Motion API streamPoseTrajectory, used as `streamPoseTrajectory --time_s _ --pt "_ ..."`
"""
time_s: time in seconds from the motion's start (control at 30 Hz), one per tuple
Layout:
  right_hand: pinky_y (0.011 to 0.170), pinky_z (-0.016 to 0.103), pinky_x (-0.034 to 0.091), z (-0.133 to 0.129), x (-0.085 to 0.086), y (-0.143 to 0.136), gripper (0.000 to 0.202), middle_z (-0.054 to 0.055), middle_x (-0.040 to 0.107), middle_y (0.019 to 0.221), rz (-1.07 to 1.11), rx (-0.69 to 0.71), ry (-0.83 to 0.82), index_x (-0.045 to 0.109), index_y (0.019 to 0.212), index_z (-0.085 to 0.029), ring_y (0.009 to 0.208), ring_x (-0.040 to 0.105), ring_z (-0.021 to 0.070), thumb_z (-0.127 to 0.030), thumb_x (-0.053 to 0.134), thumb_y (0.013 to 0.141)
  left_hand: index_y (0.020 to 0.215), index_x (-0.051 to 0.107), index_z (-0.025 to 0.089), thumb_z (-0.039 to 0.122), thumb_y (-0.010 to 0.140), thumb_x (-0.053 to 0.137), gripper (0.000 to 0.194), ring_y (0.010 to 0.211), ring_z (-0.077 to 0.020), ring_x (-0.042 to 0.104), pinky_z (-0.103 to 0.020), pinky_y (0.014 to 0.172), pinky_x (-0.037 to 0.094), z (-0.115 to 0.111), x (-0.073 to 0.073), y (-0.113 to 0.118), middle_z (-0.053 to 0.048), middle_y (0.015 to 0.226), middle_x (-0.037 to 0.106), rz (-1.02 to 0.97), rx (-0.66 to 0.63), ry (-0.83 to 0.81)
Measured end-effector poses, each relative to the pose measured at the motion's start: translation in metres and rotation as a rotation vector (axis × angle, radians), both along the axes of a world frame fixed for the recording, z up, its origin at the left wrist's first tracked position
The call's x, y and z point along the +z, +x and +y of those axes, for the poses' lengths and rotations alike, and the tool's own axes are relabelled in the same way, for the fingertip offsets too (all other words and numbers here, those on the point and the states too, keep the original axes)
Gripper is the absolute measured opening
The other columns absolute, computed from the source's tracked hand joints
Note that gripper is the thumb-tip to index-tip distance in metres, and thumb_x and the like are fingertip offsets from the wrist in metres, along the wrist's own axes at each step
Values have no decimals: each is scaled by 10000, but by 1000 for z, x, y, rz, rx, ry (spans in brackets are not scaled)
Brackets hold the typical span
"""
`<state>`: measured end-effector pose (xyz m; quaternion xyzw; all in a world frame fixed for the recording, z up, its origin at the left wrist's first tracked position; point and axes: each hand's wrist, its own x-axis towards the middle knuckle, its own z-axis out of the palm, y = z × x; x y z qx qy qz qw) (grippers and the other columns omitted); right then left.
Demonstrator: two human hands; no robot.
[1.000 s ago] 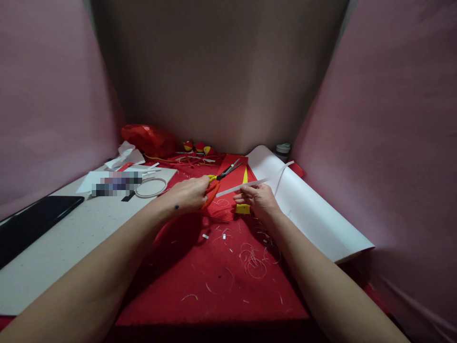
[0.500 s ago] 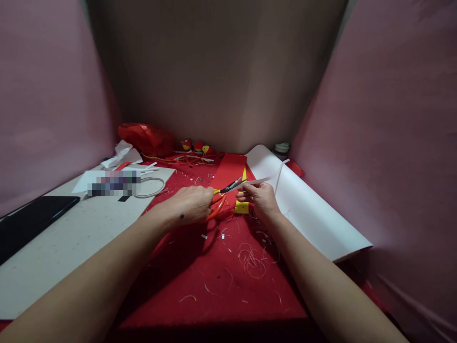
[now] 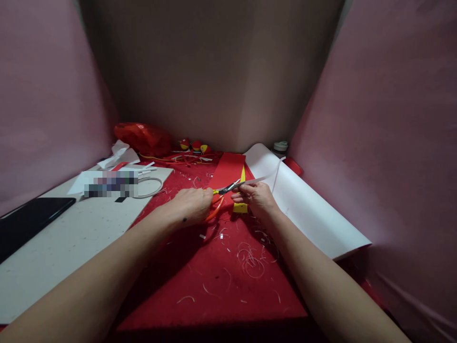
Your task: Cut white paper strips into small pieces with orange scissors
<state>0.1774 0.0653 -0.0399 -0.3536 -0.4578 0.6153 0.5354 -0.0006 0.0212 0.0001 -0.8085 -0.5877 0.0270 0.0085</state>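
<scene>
My left hand [image 3: 193,205] is closed round the handles of a pair of scissors [image 3: 224,191] with orange and yellow grips and dark blades. The blades point right, toward my right hand [image 3: 257,196], which pinches a narrow white paper strip [image 3: 269,176]. The strip's free end bends up to the right; its near end lies at the blade tips. Whether the blades touch it I cannot tell. Beneath the hands lie red card [image 3: 228,166] with a ribbed part and a yellow piece [image 3: 241,208], partly covered by my right hand.
A white sheet [image 3: 307,209] curls along the right side. At left are a pale board [image 3: 89,238], a black phone-like slab [image 3: 35,214] and a looped cable [image 3: 152,188]. A red plastic bag [image 3: 143,138] and small red-yellow figures [image 3: 195,145] stand behind. Thread scraps [image 3: 252,262] litter the red cloth.
The scissors' blades have come closer together, their tips now at the strip's near end by my right fingers. The view has shifted slightly; both hands keep their hold.
</scene>
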Motion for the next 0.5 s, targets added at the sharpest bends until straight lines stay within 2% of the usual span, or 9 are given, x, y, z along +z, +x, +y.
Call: streamPoseTrajectory --time_s 0.33,0.5 --pt "466 219 534 -1 2 1 49 70 665 583 16 6 -23 625 643 -77 478 635 152 -107 593 621 984 525 143 325 813 337 313 729 -302 597 -348 562 396 1 7 -2 -189 812 633 93 -25 -56" --pt "476 228 531 0 1 1 39 84 665 592 1 12 -18 616 630 -79 482 631 146 -111 593 631 919 547 165 314 813 343 274 690 -278 591 -329 546 378 3 7 -6 -167 786 631 74 -57 -62"
